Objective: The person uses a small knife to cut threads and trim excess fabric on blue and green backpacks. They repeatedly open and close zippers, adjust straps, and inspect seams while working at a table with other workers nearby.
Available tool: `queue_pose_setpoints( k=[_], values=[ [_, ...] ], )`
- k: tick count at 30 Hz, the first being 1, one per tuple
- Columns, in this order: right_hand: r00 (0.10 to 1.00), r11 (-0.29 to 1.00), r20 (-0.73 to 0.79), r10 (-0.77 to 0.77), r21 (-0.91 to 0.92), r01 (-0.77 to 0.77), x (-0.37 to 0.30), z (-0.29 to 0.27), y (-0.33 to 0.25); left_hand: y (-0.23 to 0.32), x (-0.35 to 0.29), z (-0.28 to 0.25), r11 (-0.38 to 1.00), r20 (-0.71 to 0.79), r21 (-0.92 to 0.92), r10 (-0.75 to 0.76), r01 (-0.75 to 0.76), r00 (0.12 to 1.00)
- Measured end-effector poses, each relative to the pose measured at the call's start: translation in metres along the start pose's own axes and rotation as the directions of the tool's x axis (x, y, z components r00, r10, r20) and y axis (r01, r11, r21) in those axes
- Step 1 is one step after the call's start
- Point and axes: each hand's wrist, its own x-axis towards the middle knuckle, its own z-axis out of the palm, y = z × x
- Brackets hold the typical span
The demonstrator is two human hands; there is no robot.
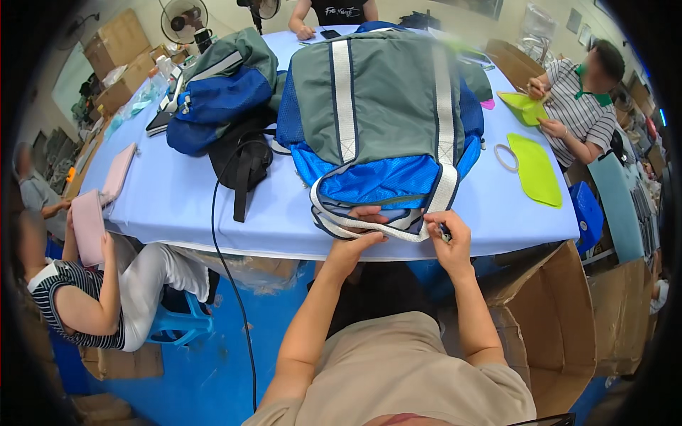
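Note:
A grey and blue backpack (380, 113) with pale reflective stripes lies on the light blue table (177, 206), its bottom end toward me. My left hand (359, 238) grips the looped white-edged straps at the near end of the backpack. My right hand (447, 238) pinches the strap at its right end and holds a small dark tool against it.
A second grey and blue backpack (224, 85) with a black bag (245, 163) and a black cable (227, 270) lies at left. Lime green pieces (534, 170) sit at right by a seated person (579, 106). Another person (92, 284) sits at left. An open cardboard box (554, 319) stands by my right side.

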Motion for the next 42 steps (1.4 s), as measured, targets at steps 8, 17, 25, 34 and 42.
queue_pose_setpoints(
  k=[8,17,25,34,42],
  values=[
    [0.977,0.975,-0.022,0.210,0.085,-0.208,-0.007,0.003,0.008,-0.002,-0.007,0.001,0.996,-0.058,-0.080,0.020,-0.025,0.998],
    [0.965,0.961,-0.089,0.247,0.154,-0.232,-0.014,0.006,0.017,-0.005,-0.010,0.004,0.979,-0.079,-0.198,0.024,-0.039,0.997],
    [0.959,0.958,-0.110,0.262,0.153,-0.244,-0.018,0.005,0.026,-0.008,-0.008,0.002,0.979,-0.104,-0.202,-0.004,-0.017,0.995],
    [0.941,0.939,-0.182,0.285,0.251,-0.236,-0.026,0.008,0.042,-0.015,-0.012,0.004,0.990,-0.082,-0.140,0.004,-0.015,0.997],
    [0.881,0.769,-0.273,0.385,0.624,-0.143,-0.018,0.001,0.053,-0.004,-0.016,0.000,0.993,-0.035,-0.073,-0.095,0.092,0.995]
  ],
)
